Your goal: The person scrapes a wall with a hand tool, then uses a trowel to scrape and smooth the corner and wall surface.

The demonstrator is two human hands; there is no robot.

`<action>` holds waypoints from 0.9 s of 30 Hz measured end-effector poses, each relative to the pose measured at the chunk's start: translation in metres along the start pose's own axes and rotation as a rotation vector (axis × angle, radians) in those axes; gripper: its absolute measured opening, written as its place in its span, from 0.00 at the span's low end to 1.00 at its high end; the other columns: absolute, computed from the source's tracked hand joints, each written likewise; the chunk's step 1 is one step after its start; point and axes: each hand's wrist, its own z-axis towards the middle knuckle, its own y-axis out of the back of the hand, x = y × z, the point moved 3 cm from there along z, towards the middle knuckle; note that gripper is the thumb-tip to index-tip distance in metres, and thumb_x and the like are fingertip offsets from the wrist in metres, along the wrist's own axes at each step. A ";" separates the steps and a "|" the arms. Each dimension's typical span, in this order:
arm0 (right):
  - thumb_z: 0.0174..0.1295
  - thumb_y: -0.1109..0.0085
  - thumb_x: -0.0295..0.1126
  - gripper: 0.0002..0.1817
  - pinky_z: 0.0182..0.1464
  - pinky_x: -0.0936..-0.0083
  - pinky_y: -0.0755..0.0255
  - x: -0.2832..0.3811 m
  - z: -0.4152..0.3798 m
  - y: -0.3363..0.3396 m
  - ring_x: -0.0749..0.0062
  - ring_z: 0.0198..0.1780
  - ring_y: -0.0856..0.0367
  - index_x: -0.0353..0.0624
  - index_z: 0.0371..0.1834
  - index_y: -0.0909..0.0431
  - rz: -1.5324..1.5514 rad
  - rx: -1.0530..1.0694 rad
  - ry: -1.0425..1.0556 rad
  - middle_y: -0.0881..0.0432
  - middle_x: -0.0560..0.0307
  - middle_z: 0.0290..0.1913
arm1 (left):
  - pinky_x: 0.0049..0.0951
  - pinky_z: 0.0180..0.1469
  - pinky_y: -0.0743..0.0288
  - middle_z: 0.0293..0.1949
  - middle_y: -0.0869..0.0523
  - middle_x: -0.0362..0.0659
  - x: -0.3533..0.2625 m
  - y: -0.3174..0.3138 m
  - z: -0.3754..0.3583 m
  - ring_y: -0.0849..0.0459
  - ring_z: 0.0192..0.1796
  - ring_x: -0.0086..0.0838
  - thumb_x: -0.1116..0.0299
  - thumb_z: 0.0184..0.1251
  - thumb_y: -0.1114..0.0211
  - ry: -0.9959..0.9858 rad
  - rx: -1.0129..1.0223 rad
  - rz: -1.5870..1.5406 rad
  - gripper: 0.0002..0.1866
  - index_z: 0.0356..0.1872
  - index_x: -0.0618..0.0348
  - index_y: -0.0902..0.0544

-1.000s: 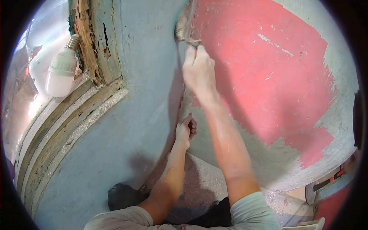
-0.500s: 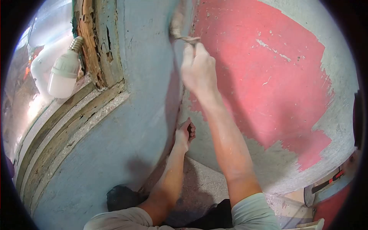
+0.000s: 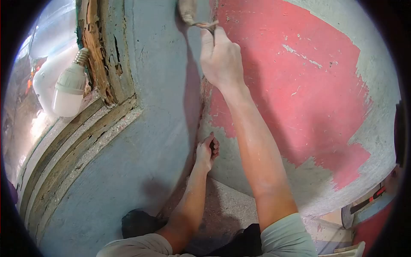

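My right hand (image 3: 221, 58) is raised near the top of the view, its fingers closed on the handle of a brush-like tool (image 3: 188, 13) whose head lies against the blue-grey wall (image 3: 158, 85) close to the corner. Lower down, my left hand (image 3: 208, 147) is curled into a fist around a small dark thing that I cannot make out, close to the foot of the corner. To the right of the corner, the wall has a large pink patch (image 3: 299, 94) with ragged edges on grey.
A light bulb (image 3: 69, 90) hangs at the left beside a worn wooden frame (image 3: 96, 51) and a stepped ledge (image 3: 81, 128). At the lower right are a tool with a red and black handle (image 3: 376, 193) and a pale chair edge (image 3: 355, 250).
My right hand and the brush-like tool have moved up along the corner. My left hand has stayed almost in place. The view has shifted slightly.
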 end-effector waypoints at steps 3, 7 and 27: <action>0.80 0.58 0.46 0.28 0.62 0.39 0.25 -0.019 0.022 0.000 0.24 0.56 0.16 0.26 0.55 0.23 0.011 -0.040 -0.136 0.16 0.17 0.49 | 0.24 0.27 0.41 0.24 0.29 0.31 0.000 -0.001 -0.001 0.35 0.24 0.20 0.53 0.83 0.41 0.007 -0.011 -0.026 0.18 0.30 0.47 0.28; 0.79 0.58 0.47 0.29 0.62 0.39 0.24 -0.001 0.011 -0.002 0.22 0.54 0.16 0.26 0.56 0.22 -0.082 -0.042 -0.050 0.15 0.17 0.47 | 0.24 0.27 0.40 0.24 0.30 0.31 -0.013 -0.012 -0.004 0.35 0.24 0.20 0.53 0.83 0.41 -0.014 -0.014 -0.023 0.18 0.30 0.47 0.28; 0.80 0.60 0.50 0.31 0.59 0.38 0.23 -0.004 0.027 0.011 0.20 0.55 0.16 0.25 0.57 0.24 -0.033 0.015 -0.047 0.15 0.18 0.47 | 0.25 0.27 0.40 0.24 0.29 0.31 -0.004 -0.008 -0.007 0.34 0.24 0.20 0.54 0.82 0.39 0.011 -0.015 -0.053 0.18 0.30 0.47 0.28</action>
